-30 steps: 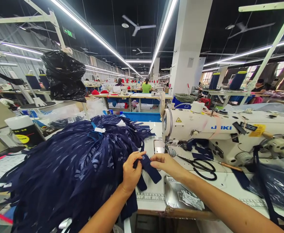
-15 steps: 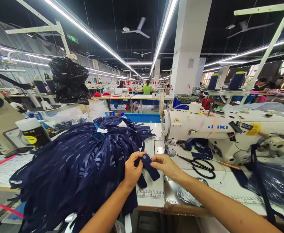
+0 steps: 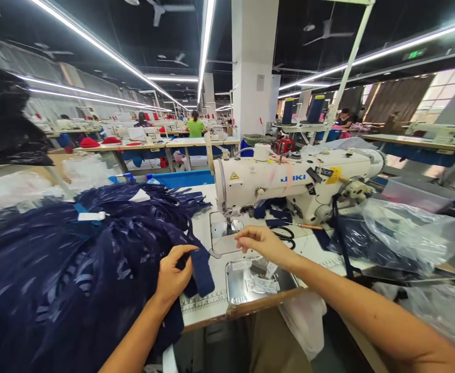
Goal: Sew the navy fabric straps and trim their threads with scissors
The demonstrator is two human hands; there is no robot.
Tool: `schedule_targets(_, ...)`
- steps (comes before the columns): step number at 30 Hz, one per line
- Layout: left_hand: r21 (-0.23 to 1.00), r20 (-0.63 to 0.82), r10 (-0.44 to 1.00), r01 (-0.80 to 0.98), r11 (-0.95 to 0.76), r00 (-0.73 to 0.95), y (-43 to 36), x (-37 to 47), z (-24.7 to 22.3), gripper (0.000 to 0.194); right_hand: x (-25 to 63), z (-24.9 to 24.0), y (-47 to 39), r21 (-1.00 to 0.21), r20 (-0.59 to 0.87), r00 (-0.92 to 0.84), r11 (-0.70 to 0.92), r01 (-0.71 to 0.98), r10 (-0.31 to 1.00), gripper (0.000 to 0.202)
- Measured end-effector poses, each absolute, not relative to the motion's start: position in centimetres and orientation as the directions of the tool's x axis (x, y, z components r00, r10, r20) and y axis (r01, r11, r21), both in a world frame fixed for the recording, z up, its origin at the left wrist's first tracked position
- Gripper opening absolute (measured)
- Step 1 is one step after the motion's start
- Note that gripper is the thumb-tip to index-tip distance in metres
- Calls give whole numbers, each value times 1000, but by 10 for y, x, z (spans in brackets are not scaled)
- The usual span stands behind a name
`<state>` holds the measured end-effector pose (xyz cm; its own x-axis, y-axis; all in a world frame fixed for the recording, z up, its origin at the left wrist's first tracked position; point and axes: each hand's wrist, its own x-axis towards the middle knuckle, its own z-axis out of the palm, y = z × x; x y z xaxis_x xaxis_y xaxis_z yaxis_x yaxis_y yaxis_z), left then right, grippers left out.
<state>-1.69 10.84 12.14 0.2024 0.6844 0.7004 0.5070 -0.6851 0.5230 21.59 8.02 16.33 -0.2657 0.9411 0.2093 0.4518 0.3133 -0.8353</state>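
My left hand point(image 3: 175, 272) pinches the edge of a navy fabric strip point(image 3: 203, 272) between thumb and fingers, beside a large heap of navy strips point(image 3: 107, 248). My right hand point(image 3: 264, 243) hovers before the needle area of a white sewing machine point(image 3: 251, 181); its fingers are loosely bent and apart, and I see nothing in them. Just below it lies a shiny metal tray point(image 3: 235, 295) with small white printed labels point(image 3: 262, 284) on it. Black-handled scissors point(image 3: 285, 235) lie behind the right wrist, partly hidden.
A wooden-handled tool point(image 3: 309, 226) rests by the machine. Clear plastic bags point(image 3: 402, 233) with navy fabric lie at the right. A printed ruler scale point(image 3: 204, 303) runs along the table's front edge. A black plastic bag point(image 3: 10, 119) hangs at the left. People sit farther back.
My right hand has let go of the navy strip and moved away from it to above the label tray. My left hand still holds the strip. The view has turned right.
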Motion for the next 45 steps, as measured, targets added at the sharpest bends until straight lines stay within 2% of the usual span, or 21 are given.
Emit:
schedule_targets(2,580,639,744,511,-634,197,109,-15,123,16,241,162,76,-722,199,-225,298,624,954,15)
schedule_targets(8,663,541,818,499,-558,197,108,-8,128,17,261,149,52,-460,91,-256,269,846,962,12)
schedule_targets(12,665,506,842,536,-520,188,106,-7,125,19,244,144,46,-282,17,-275,268,921,961,14)
schedule_targets(17,624,488,844,586,-516,223,102,-8,131,21,238,143,53,-191,-53,-313,298,935,948,15)
schedule_targets(21,552,421,816,602,-576,395,107,5,151,22,242,143,58,-212,-80,-315,292,933,946,11)
schedule_targets(24,534,223,785,602,-594,577,126,26,160,20,245,140,59,-238,-65,-335,311,920,940,5)
schedule_targets(27,519,98,776,634,-574,623,149,46,153,15,247,139,55,-270,4,-380,367,890,925,7)
schedule_targets(31,497,101,809,675,-545,579,162,51,135,21,251,146,56,-417,123,-417,429,801,900,16)
schedule_targets(34,431,160,801,689,-582,577,160,47,126,24,249,147,70,-494,192,-451,483,723,871,17)
schedule_targets(36,336,235,751,673,-659,617,157,44,125,22,245,144,83,-501,210,-471,508,700,857,17)
schedule_targets(38,182,287,644,620,-763,709,155,41,126,19,241,138,95,-486,201,-477,510,710,856,19)
schedule_targets(41,-32,234,475,495,-868,848,151,33,128,21,237,131,105,-444,182,-485,511,736,856,20)
schedule_targets(45,-93,214,403,429,-898,890,142,20,127,26,236,131,109,-461,185,-486,512,725,854,20)
